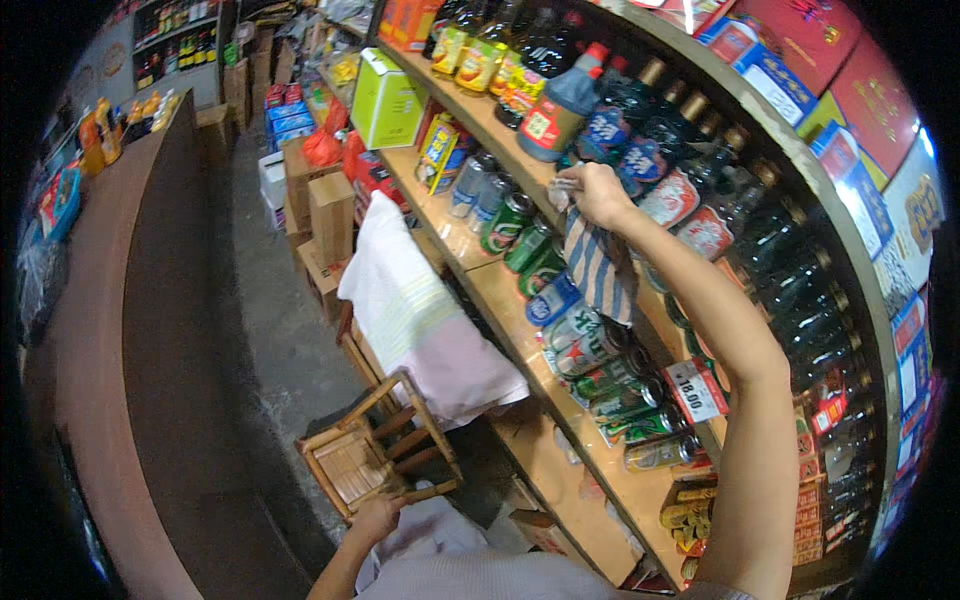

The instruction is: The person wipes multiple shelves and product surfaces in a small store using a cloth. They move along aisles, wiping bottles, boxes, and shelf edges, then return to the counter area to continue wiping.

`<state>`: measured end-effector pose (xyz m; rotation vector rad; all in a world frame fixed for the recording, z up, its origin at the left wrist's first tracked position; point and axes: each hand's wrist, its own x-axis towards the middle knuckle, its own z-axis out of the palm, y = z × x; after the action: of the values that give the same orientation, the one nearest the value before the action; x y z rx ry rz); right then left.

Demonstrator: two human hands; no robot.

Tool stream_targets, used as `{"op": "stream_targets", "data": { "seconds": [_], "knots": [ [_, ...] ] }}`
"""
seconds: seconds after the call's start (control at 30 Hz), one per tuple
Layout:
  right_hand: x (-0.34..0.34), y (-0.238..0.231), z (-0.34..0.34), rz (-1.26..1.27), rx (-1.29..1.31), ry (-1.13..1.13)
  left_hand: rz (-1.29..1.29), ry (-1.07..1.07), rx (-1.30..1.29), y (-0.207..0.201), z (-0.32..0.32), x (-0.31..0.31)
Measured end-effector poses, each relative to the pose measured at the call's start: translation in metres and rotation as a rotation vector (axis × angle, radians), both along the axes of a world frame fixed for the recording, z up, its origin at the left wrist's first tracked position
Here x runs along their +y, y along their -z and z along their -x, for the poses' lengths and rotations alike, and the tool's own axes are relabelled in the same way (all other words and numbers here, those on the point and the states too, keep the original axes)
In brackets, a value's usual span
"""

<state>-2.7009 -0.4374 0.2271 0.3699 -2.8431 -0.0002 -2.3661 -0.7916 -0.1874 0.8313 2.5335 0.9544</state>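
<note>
Several tiers of wooden shelving (pixel 535 450) are running along your right, while a bamboo chair (pixel 350 470) is standing below. Hanging above the drink cans (pixel 580 345) and near a red-capped bottle (pixel 553 120), a blue-and-beige striped cloth (pixel 597 260) is drooping from your right hand (pixel 597 195). Those fingers are pinching its bunched top; it is looking light, limp and soft, unlikely to slip or break, with the gathered top offering the surest hold. Your left hand (pixel 377 518) is hovering near the chair, its grip impossible to tell.
</note>
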Motion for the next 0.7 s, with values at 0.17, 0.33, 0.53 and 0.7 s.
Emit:
{"op": "stream_targets", "data": {
  "seconds": [0.17, 0.33, 0.53, 0.7],
  "knots": [
    [-0.012, 0.027, 0.005, 0.161, 0.036, -0.135, -0.060, -0.198, -0.130, -0.011, 0.014, -0.013],
    [-0.044, 0.047, -0.043, 0.489, -0.287, -0.534, -0.714, -0.338, -0.129, -0.084, 0.098, 0.032],
    [-0.111, 0.077, -0.090, 0.418, -0.276, -0.719, -1.687, -0.172, -0.773, -0.224, 0.207, 0.112],
    [-0.059, 0.032, -0.071, 0.143, -0.021, -0.499, -1.679, -0.565, -0.699, -0.282, 0.285, 0.122]
  ]
}}
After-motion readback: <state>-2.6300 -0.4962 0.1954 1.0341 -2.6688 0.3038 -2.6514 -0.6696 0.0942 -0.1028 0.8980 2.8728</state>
